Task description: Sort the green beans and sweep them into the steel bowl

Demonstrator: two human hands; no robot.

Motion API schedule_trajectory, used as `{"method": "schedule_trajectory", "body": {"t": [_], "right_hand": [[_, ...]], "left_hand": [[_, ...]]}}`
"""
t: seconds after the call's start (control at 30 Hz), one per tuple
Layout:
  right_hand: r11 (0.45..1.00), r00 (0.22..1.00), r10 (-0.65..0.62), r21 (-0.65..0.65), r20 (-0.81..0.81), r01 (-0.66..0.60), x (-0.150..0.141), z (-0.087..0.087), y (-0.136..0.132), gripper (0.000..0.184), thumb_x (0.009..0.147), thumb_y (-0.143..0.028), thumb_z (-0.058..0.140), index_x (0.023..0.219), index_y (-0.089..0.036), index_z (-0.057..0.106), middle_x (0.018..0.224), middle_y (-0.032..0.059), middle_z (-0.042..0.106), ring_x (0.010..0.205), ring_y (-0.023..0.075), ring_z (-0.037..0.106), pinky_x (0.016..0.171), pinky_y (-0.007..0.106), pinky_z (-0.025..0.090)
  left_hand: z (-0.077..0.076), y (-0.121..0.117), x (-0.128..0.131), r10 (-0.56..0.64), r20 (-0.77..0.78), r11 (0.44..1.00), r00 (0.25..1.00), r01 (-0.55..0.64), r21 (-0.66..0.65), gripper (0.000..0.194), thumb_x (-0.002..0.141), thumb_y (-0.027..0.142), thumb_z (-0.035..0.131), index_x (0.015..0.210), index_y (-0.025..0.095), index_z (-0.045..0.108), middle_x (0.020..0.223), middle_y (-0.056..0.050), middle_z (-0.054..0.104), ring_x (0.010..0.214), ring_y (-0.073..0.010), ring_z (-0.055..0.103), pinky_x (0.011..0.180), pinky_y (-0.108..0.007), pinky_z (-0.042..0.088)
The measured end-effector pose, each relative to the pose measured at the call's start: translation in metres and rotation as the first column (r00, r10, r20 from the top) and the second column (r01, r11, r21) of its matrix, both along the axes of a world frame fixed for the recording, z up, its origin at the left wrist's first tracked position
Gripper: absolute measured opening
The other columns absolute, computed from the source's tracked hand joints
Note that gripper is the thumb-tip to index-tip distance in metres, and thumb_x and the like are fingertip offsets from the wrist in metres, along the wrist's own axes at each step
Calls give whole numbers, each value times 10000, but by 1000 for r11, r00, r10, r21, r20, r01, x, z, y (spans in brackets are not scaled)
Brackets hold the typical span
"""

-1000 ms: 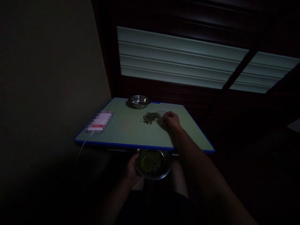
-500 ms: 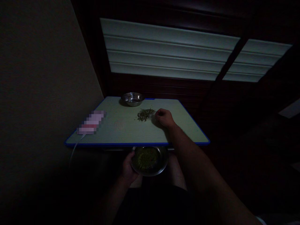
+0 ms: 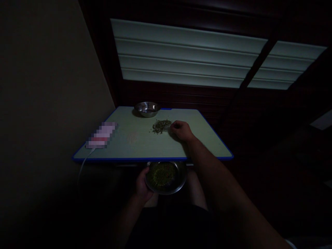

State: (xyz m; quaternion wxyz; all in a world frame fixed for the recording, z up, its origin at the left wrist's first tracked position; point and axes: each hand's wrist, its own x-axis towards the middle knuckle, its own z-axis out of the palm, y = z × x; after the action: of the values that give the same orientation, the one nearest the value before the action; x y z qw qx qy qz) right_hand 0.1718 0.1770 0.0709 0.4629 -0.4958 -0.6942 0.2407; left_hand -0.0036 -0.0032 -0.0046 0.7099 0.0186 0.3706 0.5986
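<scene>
My left hand is closed on the left rim of a shiny metal bowl, held below the table's front edge, over my lap. Small green grains, like mung beans, fill much of its left side. On the tabletop, my right hand is closed in a pinch at the right side of a loose pile of small dark grains. Something pale and see-through shows between the fingertips and the pile; its kind is too dim to make out.
A second metal bowl stands at the back left of the pale, blue-edged table. At the left edge lies a blurred-out pink, phone-like object with a white cable. A wall rises at left and a slatted panel behind.
My right hand has shifted slightly left, toward the pile. My left hand and its bowl stay nearly in place, and the view has moved a little.
</scene>
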Motion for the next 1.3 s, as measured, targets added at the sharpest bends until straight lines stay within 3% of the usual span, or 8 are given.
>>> {"method": "schedule_trajectory", "body": {"t": [0.43,0.67,1.3], "right_hand": [[998,999,13,-69,-34,-15,-3,3,-6,138,617,-288,575,640,-156,608,589,-19,575,568,105,475,574,236,381],[998,997,-70,6,37,70,-1,3,-4,121,651,-253,557,671,-158,629,629,-6,614,605,114,508,618,243,400],[999,999,49,-10,-14,-49,-2,-1,-2,160,654,-302,592,699,-156,641,668,3,632,640,124,538,656,256,415]], "left_hand": [[-4,2,0,15,-8,1000,1000,-15,-7,218,801,224,522,819,133,719,767,-82,763,772,-244,716,864,-419,533],[-5,2,-1,3,8,1000,1000,-3,-1,204,795,227,531,828,144,715,767,-74,763,775,-248,717,864,-430,535],[-6,1,-2,-5,12,1000,1000,4,17,211,792,248,553,846,138,725,800,-90,765,866,-276,709,895,-450,516]]}}
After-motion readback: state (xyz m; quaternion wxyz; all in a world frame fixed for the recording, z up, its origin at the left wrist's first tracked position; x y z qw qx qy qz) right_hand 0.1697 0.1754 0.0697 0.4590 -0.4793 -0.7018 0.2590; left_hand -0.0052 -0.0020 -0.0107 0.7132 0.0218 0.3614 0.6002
